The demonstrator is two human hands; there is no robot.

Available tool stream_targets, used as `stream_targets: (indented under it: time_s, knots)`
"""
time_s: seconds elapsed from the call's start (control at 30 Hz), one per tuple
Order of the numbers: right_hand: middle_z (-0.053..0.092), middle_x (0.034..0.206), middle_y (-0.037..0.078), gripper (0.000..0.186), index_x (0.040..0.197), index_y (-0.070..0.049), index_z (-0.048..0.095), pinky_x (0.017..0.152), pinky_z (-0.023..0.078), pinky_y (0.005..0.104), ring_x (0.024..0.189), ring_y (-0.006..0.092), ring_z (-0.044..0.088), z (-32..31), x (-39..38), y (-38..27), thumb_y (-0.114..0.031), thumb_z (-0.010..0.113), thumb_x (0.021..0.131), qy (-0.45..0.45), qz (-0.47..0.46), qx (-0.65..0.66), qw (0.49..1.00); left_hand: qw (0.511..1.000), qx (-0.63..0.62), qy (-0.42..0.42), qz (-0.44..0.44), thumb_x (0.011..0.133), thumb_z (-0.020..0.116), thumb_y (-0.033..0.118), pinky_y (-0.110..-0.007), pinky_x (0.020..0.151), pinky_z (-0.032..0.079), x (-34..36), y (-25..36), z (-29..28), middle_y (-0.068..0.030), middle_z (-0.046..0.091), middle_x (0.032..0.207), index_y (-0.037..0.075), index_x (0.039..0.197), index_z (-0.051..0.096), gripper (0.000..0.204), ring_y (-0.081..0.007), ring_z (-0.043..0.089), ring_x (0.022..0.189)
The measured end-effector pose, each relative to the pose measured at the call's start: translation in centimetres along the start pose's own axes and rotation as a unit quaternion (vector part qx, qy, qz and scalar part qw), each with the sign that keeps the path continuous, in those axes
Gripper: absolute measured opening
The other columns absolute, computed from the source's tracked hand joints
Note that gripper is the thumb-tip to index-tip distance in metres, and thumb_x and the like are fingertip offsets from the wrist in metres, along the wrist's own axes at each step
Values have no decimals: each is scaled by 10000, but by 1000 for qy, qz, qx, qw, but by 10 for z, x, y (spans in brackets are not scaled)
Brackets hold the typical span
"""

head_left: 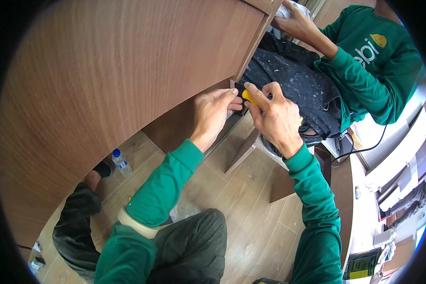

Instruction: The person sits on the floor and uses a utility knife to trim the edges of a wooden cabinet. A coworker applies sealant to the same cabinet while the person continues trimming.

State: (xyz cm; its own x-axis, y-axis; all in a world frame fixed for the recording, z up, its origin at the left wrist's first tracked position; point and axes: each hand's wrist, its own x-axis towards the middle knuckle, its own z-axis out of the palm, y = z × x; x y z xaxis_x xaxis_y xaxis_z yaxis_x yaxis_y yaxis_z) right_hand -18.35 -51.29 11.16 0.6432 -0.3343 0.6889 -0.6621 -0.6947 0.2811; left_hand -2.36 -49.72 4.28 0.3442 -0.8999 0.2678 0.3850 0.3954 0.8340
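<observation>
My right hand [277, 116] is closed around a yellow-and-black hand tool [249, 98], its black end pointing left toward a lower corner of the brown wood panel [128, 61]. Fingers cover most of the tool, so its exact kind does not show. Close to that black end, my left hand [214, 111] has thumb and fingers drawn together at the panel's edge. Whatever lies between those fingertips is hidden.
A co-worker in a green top [378, 66] is close by on the right, one hand on a white cloth [296, 9]. A wooden stool [244, 154] stands below my hands. On the floor at left is a water bottle [122, 163]. A black cable [364, 150] hangs at right.
</observation>
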Motion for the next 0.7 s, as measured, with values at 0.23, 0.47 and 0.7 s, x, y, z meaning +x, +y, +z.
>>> stream_targets:
  time_s: [0.23,0.47,0.7]
  knots:
    - [608,1002,118,391,1253,-182,718,559,575,413,640,300,701,4,-10,1,-169,749,863,-20,-26,9,999,1000,15,8,-3,979,717,236,-314,745,550,-9,-13,-6,-153,778,954,-49,1077,760,304,-208,754,817]
    - [606,1001,113,389,1259,-200,722,557,574,411,625,297,694,-3,-14,-1,-187,745,871,-14,-14,-6,1000,1000,-16,10,10,970,730,217,-318,756,556,-15,-12,1,-172,775,954,-63,1089,757,305,-220,754,816]
    - [601,995,109,406,1278,-196,719,566,577,400,620,289,687,-9,-7,-1,-187,753,874,20,-4,-15,1000,999,-29,6,41,973,725,198,-322,793,567,-11,-2,10,-169,775,963,-69,1089,754,293,-217,754,832]
